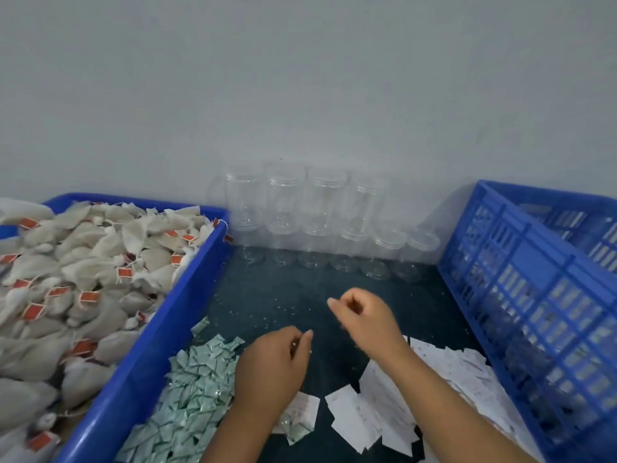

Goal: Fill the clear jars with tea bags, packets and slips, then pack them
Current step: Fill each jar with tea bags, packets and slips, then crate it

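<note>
Back against the wall, empty clear jars (287, 208) stand stacked in two tiers on the bench (267, 295). Nearer lie packets (197, 389) at left and slips (384, 406) at right. Left hand (273, 365) and right hand (367, 319) hover above, fingers (302, 339) curled; cannot tell if they pinch anything. Tea bags (83, 262) fill the blue tub (150, 355) at left; a blue crate (521, 295) stands at right.

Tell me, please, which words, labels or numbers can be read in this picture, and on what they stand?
No text is legible.
Red tags on the tea bags: too small and blurred.
Green packets: print blurred.
White slips: faint print, unreadable.
</note>
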### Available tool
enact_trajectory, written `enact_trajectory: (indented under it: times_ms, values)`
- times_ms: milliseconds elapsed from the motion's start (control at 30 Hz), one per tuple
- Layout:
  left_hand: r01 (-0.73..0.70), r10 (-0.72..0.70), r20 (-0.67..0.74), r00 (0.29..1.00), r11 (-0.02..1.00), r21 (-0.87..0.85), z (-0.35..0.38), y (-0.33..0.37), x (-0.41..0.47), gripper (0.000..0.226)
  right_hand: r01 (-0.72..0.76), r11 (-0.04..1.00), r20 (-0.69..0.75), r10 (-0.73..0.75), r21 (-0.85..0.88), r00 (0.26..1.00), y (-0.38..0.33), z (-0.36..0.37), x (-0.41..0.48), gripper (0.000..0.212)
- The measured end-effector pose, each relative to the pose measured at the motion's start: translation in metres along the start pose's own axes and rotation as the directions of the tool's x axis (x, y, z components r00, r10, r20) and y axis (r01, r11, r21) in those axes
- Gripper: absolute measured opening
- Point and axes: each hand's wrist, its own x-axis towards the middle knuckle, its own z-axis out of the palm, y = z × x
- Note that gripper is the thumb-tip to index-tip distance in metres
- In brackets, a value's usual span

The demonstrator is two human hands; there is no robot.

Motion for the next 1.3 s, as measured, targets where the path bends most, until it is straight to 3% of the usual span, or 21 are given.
enact_trajectory:
  times_ms: [67,200,300,367,467,600,733,867,933,1033,1100,1167,1233,1300]
  values:
    - [0.012,-0.012,0.007,1.000,1.000,-0.003,0.002,-0.001,0.002,0.045,0.008,0.996,-0.165,0.006,0.084,0.986,-0.012,-0.007,0.038,0.022]
    - [0.039,-0.038,0.023,0.999,0.998,-0.042,0.007,-0.005,0.003,0.046,-0.044,0.996,-0.370,0.070,0.077,0.926,-0.030,-0.028,0.123,0.093]
    - [0.076,-0.075,0.018,0.997,0.996,-0.049,0.007,-0.008,0.005,0.047,-0.109,0.992,-0.420,0.126,0.066,0.899,-0.032,-0.037,0.173,0.116]
    - [0.104,-0.103,0.026,0.994,0.994,-0.045,0.007,-0.009,0.007,0.047,-0.182,0.981,-0.376,0.196,0.073,0.905,-0.031,-0.040,0.194,0.123]
    - [0.114,-0.112,0.041,0.993,0.992,-0.053,0.009,-0.009,0.008,0.046,-0.200,0.979,-0.288,0.200,0.029,0.937,-0.029,-0.042,0.208,0.122]
    - [0.091,-0.092,-0.001,0.996,0.992,-0.081,0.013,-0.010,0.007,0.046,-0.013,0.998,-0.403,0.039,0.067,0.914,-0.041,-0.046,0.190,0.106]
    - [0.066,-0.068,-0.024,0.997,0.995,-0.073,0.013,-0.010,0.007,0.045,0.222,0.945,-0.444,-0.096,0.240,0.891,-0.060,-0.050,0.122,0.092]
    - [0.045,-0.056,-0.059,0.997,0.985,-0.168,0.007,-0.003,0.006,0.045,0.226,0.827,-0.260,-0.100,0.515,0.960,-0.050,-0.045,0.024,0.088]
    - [0.068,-0.090,-0.040,0.995,0.919,-0.388,0.001,0.005,0.008,0.042,0.118,0.759,-0.061,-0.102,0.641,0.993,-0.028,-0.034,-0.023,0.092]
    - [0.175,-0.143,0.108,0.984,0.628,-0.758,-0.013,0.016,0.010,0.043,-0.009,0.795,0.210,-0.150,0.606,0.966,0.002,-0.005,-0.075,0.087]
    - [0.222,-0.116,0.190,0.975,0.448,-0.866,-0.018,0.017,0.008,0.051,0.001,0.814,0.249,-0.179,0.580,0.952,0.016,0.017,-0.094,0.077]
    - [0.251,0.005,0.267,0.964,0.321,-0.913,-0.024,0.014,0.008,0.070,-0.004,0.806,0.232,-0.165,0.592,0.959,0.022,0.030,-0.102,0.074]
    - [0.277,0.141,0.317,0.938,0.244,-0.929,-0.030,0.008,0.007,0.091,0.016,0.810,0.230,-0.185,0.586,0.955,0.022,0.037,-0.105,0.079]
    - [0.281,0.244,0.332,0.911,0.222,-0.934,-0.036,0.005,0.007,0.104,0.006,0.824,0.285,-0.203,0.567,0.937,0.021,0.039,-0.104,0.099]
